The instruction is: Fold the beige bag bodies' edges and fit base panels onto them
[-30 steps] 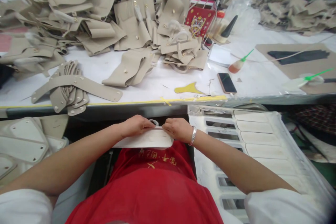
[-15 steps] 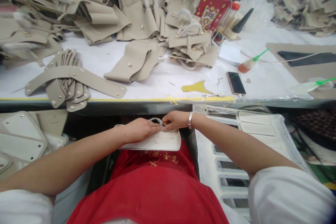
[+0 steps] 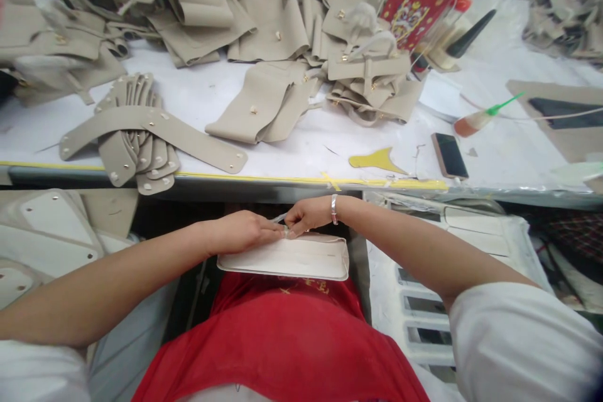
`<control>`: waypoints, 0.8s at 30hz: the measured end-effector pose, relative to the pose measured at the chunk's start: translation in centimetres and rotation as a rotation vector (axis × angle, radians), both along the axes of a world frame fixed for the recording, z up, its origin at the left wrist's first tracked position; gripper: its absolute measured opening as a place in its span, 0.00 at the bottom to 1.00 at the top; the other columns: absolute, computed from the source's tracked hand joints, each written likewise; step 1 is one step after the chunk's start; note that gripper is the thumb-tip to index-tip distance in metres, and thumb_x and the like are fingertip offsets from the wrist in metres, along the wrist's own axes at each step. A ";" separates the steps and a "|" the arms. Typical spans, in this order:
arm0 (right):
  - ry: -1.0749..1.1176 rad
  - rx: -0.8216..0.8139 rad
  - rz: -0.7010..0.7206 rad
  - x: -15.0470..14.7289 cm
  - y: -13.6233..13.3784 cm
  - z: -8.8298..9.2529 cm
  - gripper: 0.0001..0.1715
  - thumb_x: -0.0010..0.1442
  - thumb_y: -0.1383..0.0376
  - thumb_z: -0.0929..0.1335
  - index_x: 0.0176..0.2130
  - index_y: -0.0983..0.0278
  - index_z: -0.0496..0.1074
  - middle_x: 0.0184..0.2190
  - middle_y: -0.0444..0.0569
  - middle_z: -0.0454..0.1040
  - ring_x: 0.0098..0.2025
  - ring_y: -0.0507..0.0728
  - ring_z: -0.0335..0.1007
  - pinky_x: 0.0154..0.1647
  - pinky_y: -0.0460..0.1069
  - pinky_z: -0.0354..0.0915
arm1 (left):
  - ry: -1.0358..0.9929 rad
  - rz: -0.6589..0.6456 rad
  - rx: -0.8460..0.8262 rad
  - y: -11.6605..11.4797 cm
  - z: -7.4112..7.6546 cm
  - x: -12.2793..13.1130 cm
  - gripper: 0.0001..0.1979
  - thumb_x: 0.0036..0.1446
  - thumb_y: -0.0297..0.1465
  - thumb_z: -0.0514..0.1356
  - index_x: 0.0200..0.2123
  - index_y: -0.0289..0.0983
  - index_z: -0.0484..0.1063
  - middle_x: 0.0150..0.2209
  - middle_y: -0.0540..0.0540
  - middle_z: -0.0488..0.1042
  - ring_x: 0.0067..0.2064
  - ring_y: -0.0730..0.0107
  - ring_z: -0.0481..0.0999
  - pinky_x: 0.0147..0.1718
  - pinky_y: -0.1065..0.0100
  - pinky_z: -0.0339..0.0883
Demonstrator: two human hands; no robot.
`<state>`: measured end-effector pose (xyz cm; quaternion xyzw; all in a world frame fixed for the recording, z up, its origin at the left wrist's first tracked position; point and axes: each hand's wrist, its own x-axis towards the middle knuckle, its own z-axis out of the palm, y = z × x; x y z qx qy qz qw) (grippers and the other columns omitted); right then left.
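Note:
A small white handbag (image 3: 287, 259) rests on its side at my lap, just below the table's front edge. My left hand (image 3: 247, 232) grips its upper left part, with the fingers stretched together along the top towards the middle. At that middle point my right hand (image 3: 308, 215) is curled in a pinch, at the base of the bag's handle (image 3: 279, 218). The handle shows only as a short pale strip between the hands. The exact spot that the right fingertips pinch is hidden.
Beige bag panels (image 3: 264, 103) are piled along the table (image 3: 198, 91). Stacked straps (image 3: 151, 122) overhang its front edge. A phone (image 3: 450, 155), a yellow scrap (image 3: 377, 160) and a glue bottle (image 3: 475, 121) lie to the right. A white slatted crate (image 3: 426, 320) stands beside my right side; white pieces (image 3: 51, 232) lie left.
The view has shifted, so the table things sit further right. The bag is tilted to show more of its side, and the handle loop now shows less. Both hands stay together at the handle's base.

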<state>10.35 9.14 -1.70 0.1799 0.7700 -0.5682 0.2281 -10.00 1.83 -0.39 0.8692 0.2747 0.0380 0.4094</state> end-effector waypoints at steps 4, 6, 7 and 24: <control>-0.020 0.064 0.016 -2.4 -0.1 0.4 0.18 0.52 0.57 0.66 0.22 0.66 0.59 0.17 0.35 0.53 0.23 0.46 0.48 0.26 0.44 0.48 | 0.057 -0.017 0.085 -0.3 -0.5 -2.8 0.19 0.58 0.28 0.51 0.52 0.43 0.67 0.54 0.46 0.68 0.51 0.65 0.71 0.49 0.70 0.61; -0.011 0.104 0.027 -3.5 -0.1 0.6 0.18 0.52 0.58 0.67 0.21 0.66 0.59 0.17 0.35 0.53 0.23 0.46 0.47 0.26 0.44 0.48 | 0.076 -0.036 0.156 -0.6 -0.8 -4.5 0.20 0.57 0.26 0.50 0.53 0.41 0.67 0.55 0.44 0.67 0.52 0.64 0.70 0.50 0.69 0.62; -0.002 0.120 0.035 -4.2 -0.1 0.6 0.18 0.52 0.58 0.67 0.21 0.66 0.59 0.17 0.35 0.53 0.23 0.46 0.47 0.26 0.44 0.48 | 0.068 -0.034 0.189 -0.8 -0.9 -5.3 0.21 0.56 0.25 0.51 0.53 0.40 0.67 0.55 0.43 0.67 0.52 0.63 0.70 0.50 0.69 0.62; -0.101 0.316 -0.052 -0.8 -1.4 2.2 0.16 0.52 0.58 0.67 0.22 0.66 0.63 0.17 0.36 0.56 0.22 0.46 0.51 0.24 0.44 0.48 | 0.332 0.087 0.465 -3.0 0.6 -5.4 0.16 0.59 0.32 0.49 0.44 0.38 0.73 0.46 0.45 0.75 0.46 0.65 0.74 0.47 0.66 0.67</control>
